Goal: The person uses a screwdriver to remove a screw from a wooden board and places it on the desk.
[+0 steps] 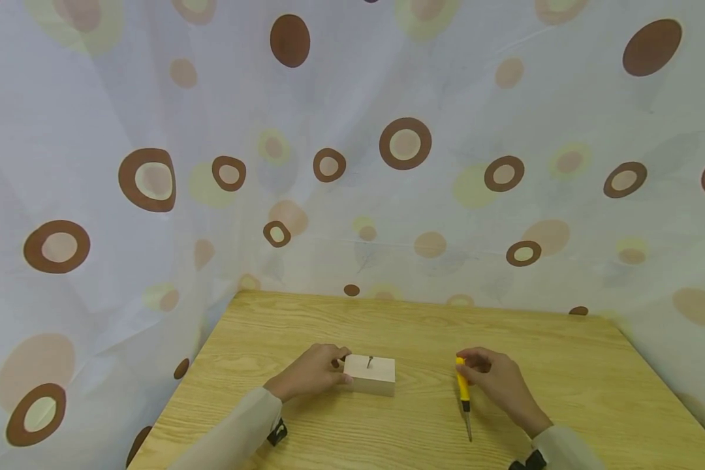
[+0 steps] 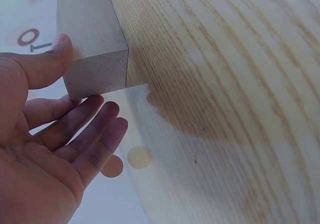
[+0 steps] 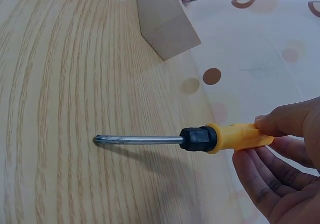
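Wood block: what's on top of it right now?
A screw stands tilted on top of the wood block. How deep its tip sits can't be seen. The left hand touches the block's side.

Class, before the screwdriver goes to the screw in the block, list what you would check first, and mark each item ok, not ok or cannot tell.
1. Left hand steadies the block: ok, thumb and fingers touch its end.
2. Screw stands in the block's top: ok, though slightly tilted.
3. Right hand holds the screwdriver: ok, fingers pinch the yellow handle.
4. Tip aimed at the screw: not ok, the shaft lies along the table, pointing away from the block.
5. Tip fits the screw head: cannot tell, too small.
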The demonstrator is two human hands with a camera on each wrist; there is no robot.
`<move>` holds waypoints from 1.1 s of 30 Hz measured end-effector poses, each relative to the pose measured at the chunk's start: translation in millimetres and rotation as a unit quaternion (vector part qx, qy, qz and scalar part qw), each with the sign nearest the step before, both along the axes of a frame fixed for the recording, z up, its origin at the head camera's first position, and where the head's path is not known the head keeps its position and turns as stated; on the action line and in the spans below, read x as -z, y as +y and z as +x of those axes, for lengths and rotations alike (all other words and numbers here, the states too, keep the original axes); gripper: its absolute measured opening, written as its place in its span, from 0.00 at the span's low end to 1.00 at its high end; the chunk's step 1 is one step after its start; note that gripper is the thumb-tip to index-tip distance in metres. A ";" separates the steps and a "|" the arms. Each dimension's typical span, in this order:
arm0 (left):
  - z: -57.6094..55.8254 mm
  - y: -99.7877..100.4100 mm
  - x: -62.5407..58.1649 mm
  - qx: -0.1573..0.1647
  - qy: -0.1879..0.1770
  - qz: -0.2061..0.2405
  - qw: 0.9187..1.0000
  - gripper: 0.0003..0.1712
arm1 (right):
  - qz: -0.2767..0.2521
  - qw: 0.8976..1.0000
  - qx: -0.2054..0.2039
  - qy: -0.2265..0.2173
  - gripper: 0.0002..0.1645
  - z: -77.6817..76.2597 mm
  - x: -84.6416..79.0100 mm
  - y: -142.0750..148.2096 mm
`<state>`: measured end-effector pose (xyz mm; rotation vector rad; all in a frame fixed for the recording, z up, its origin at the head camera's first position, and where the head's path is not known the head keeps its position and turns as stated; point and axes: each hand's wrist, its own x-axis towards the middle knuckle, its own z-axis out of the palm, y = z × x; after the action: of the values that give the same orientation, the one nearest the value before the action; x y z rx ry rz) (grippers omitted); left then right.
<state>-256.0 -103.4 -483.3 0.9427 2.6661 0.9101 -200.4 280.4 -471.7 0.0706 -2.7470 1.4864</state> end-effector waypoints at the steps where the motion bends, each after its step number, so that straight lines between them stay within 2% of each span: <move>1: -0.1 -0.2 -0.6 0.002 0.000 0.000 1.000 0.35 | 0.002 1.000 0.002 0.000 0.26 0.0 0.6 -0.2; 6: -0.3 -1.1 -2.5 0.012 0.000 -0.003 1.000 0.36 | 0.016 1.000 0.007 0.004 0.23 0.5 4.6 -0.2; 13: -3.1 -2.9 -6.0 0.015 0.025 -0.013 0.999 0.43 | 0.024 1.000 0.006 0.003 0.21 0.8 8.9 0.9; 16: -5.2 -2.5 -7.2 0.021 0.035 0.013 0.999 0.38 | 0.025 1.000 0.004 0.003 0.22 1.9 9.8 1.5; 20: -6.1 2.4 -12.1 0.034 0.065 0.051 0.996 0.28 | 0.027 1.000 0.001 0.007 0.21 1.4 12.2 3.3; 25: -5.9 11.8 -16.2 0.042 0.098 0.075 0.992 0.18 | 0.033 0.999 -0.001 0.010 0.20 0.1 16.4 5.8; 33: -6.1 25.7 -15.5 0.061 0.113 0.089 0.988 0.16 | 0.023 1.000 -0.003 0.005 0.20 1.6 18.2 6.0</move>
<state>-262.0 -77.7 -467.7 1.3052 2.7043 1.0869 -198.8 286.4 -489.8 0.0863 -2.7750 1.4202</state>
